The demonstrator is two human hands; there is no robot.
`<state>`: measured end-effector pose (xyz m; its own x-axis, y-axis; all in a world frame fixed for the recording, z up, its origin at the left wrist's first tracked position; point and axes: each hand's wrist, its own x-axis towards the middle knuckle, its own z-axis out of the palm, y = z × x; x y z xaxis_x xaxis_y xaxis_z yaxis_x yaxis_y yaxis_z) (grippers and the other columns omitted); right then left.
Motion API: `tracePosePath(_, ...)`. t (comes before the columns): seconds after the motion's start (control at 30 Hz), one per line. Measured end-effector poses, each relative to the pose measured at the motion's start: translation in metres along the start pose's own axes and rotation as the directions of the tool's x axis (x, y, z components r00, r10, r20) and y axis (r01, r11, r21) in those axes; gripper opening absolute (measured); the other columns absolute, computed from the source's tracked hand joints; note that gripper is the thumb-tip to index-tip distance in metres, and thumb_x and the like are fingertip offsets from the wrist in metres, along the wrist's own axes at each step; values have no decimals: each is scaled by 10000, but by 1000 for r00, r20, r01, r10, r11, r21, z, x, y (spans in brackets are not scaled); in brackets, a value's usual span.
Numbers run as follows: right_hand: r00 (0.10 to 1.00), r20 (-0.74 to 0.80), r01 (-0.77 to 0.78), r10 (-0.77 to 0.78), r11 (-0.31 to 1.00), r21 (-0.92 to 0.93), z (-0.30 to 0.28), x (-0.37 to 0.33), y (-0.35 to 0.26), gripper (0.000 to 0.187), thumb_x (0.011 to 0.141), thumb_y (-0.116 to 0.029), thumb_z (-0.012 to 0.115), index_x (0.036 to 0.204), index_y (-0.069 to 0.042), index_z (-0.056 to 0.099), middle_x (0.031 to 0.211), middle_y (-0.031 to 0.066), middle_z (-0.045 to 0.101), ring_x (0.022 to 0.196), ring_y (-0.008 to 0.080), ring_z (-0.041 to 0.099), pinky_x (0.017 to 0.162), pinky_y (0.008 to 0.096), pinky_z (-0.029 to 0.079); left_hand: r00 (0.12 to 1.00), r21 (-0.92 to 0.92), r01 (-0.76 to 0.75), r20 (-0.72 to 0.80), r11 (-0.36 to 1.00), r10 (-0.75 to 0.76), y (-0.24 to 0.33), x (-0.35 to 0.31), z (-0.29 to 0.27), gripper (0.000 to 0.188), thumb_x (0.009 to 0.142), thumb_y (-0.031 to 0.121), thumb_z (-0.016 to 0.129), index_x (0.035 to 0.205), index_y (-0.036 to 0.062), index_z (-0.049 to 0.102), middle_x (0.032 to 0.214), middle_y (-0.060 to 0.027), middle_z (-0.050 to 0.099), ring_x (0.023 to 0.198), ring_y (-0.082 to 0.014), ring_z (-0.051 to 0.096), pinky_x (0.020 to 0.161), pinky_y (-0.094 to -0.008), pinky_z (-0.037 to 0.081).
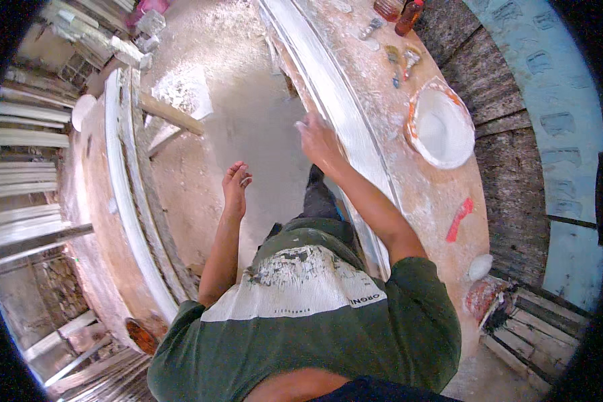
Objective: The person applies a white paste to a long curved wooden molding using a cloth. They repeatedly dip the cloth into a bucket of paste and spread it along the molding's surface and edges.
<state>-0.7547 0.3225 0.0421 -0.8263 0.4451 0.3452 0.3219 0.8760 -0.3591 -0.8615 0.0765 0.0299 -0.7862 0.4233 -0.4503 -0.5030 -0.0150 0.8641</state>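
Note:
My left hand (235, 184) is over the gap between two benches, fingers loosely bent and a little apart, with nothing in it. At the inner edge of the right bench is my right hand (319, 141), its whitened fingers curled in. Whatever they hold, if anything, is hidden. Beside that hand, a long white ribbed strip (328, 74) runs along the bench edge, passing under my right forearm. A round basin (442, 130), coated white inside with an orange-marked rim, stands to the right of it on the bench.
A red strip (459, 220), a red bottle (409, 17) and small tools (394, 63) lie on the right bench (415, 194). The left bench (95, 194) carries another white strip (122, 167). A wooden beam (171, 114) juts into the gap; white lengths (27, 137) are stacked far left.

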Motion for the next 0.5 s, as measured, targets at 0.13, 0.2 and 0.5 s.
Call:
tracePosePath(0.13,971,203,202,-130,899,-390,34,88,19,278,805,-66,523,1060,-26,625,1170,178,525,1106,343,486,911,449,411,1000,24,-5,-5,1000,6,50,52,20,186,885,149,588,1059,98,549,981,-8,581,851,-126,551,765,-279,434)
tracePosePath(0.2,947,317,197,-44,861,-469,36,107,36,304,786,-63,527,1072,-19,620,1183,175,525,1094,316,499,912,441,407,999,10,-24,44,1000,24,73,79,31,194,884,144,588,1067,97,549,980,-6,584,854,-129,552,769,-280,433)
tracePosePath(0.5,812,169,-583,558,786,207,-56,39,84,275,697,-48,618,949,-141,679,1019,117,563,959,282,554,822,381,465,960,123,175,199,977,-197,76,178,41,199,881,141,593,1074,116,550,970,-9,593,843,-127,553,766,-278,431)
